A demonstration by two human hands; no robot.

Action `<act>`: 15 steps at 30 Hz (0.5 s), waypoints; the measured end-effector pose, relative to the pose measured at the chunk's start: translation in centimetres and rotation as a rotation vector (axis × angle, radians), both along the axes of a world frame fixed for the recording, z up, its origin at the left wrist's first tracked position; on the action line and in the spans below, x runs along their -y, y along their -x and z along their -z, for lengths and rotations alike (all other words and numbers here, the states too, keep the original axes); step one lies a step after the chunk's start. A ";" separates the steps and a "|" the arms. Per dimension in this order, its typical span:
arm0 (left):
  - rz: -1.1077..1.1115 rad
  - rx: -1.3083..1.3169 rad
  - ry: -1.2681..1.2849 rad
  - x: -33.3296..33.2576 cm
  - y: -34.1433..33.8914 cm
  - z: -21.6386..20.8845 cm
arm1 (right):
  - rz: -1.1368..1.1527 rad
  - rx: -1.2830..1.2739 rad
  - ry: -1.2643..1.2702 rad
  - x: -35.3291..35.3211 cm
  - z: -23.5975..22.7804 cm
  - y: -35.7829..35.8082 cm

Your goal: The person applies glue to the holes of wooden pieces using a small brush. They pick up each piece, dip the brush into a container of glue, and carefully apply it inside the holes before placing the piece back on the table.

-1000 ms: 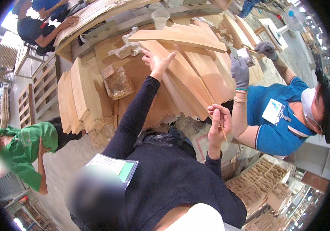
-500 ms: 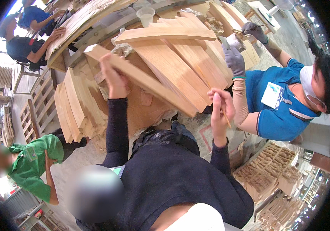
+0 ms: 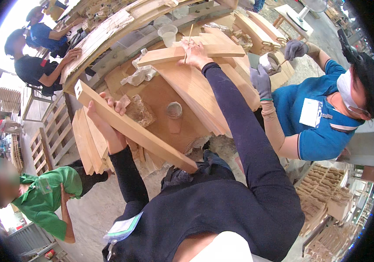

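Observation:
My left hand (image 3: 105,120) is closed around a long squared wooden bar (image 3: 143,135), held slantwise over the left of the work surface. A slot shows in the bar's upper end. Stretched far forward, my right hand (image 3: 195,54) lies over a slightly curved wooden piece (image 3: 225,50) atop the fanned boards (image 3: 191,89). A thin wooden stick (image 3: 190,33) stands up from between its fingers. Whether those fingers also grip the curved piece is hard to tell. Between my arms, a small round cup (image 3: 174,110) sits on the brown work surface (image 3: 163,94).
At right, a gloved co-worker (image 3: 322,113) holds a cup (image 3: 269,63) and a thin stick. More boards (image 3: 86,139) are stacked at left, near a person in green (image 3: 49,192). A clear plastic cup (image 3: 168,34) and crumpled plastic (image 3: 136,76) lie toward the back.
My left hand has brought the bar left and nearer to me. My right hand, with the stick, has reached forward from near my body onto the curved piece.

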State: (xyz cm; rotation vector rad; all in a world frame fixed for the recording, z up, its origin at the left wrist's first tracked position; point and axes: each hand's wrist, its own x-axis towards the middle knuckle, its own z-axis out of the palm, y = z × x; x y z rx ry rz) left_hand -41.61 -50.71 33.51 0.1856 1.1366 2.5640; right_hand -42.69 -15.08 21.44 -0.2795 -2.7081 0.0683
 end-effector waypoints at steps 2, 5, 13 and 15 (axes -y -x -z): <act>-0.043 0.048 0.150 0.3 -0.3 1.2 | -0.004 0.301 0.212 0.2 -2.8 0.7; 0.087 0.136 0.343 -2.7 1.4 6.5 | -0.061 0.358 0.198 -2.5 -1.5 1.3; 0.357 0.145 0.519 -15.9 0.2 11.2 | -0.120 0.305 0.300 -6.2 0.6 3.3; 0.288 0.204 0.479 -16.8 0.5 11.8 | -0.153 0.302 0.310 -5.6 -0.5 2.9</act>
